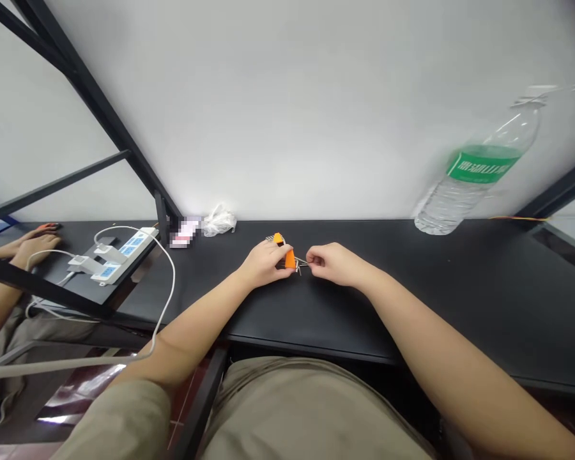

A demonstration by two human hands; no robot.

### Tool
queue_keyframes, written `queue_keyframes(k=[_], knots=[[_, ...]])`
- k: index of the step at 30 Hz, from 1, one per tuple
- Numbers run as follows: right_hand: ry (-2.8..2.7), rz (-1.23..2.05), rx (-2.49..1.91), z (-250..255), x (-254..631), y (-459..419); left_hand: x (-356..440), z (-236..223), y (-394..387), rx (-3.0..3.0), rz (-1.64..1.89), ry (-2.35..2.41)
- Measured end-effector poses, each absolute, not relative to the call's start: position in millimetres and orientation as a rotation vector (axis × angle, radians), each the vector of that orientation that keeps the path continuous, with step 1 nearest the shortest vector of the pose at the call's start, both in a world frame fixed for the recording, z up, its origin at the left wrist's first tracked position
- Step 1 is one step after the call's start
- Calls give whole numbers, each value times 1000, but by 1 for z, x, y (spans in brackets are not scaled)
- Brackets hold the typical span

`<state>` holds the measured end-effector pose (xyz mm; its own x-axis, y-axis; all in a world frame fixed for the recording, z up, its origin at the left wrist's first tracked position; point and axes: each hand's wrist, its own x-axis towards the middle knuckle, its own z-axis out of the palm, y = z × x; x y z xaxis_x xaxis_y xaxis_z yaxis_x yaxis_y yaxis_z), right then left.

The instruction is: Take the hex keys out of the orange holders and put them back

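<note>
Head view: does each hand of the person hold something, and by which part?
The left hand grips the orange object by its body; the right hand pinches a thin metal rod by the end away from the orange object.

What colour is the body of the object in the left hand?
The object in the left hand has a bright orange body; the head view shows it.

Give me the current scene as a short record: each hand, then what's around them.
left hand: grips an orange holder with thin metal rods
right hand: fingertips closed at the end of a thin metal rod beside the holder
surface: black desk against a white wall
back right: clear bottle, green label
back left: crumpled white plastic bag
left: white power strip with plugs in it
far left: another person's hand on the desk
</note>
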<state>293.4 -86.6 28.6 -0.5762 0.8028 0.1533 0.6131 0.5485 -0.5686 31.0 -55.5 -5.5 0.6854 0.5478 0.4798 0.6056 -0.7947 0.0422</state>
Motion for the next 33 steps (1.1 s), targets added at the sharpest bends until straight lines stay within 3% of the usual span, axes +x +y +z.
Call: queue_keyframes(k=[4, 12, 25, 27, 31, 33], knots=[[-2292, 779, -1196, 30, 296, -87, 31, -9, -55, -2747, -747, -925], [-1553, 1456, -1145, 16, 282, -79, 42, -2, -64, -2686, -722, -929], [-1437, 1457, -1078, 1, 255, -88, 42, -2, -64, -2619, -830, -1157], [-1628, 1375, -1144, 4, 262, -87, 40, -3, -61, -2671, -851, -1148], [-2146, 639, -1353, 9, 284, -80, 33, -4, -56, -2778, -770, -1101], [-2265, 454, -1369, 10, 293, -76, 30, -2, -55, -2806, -725, -1115]])
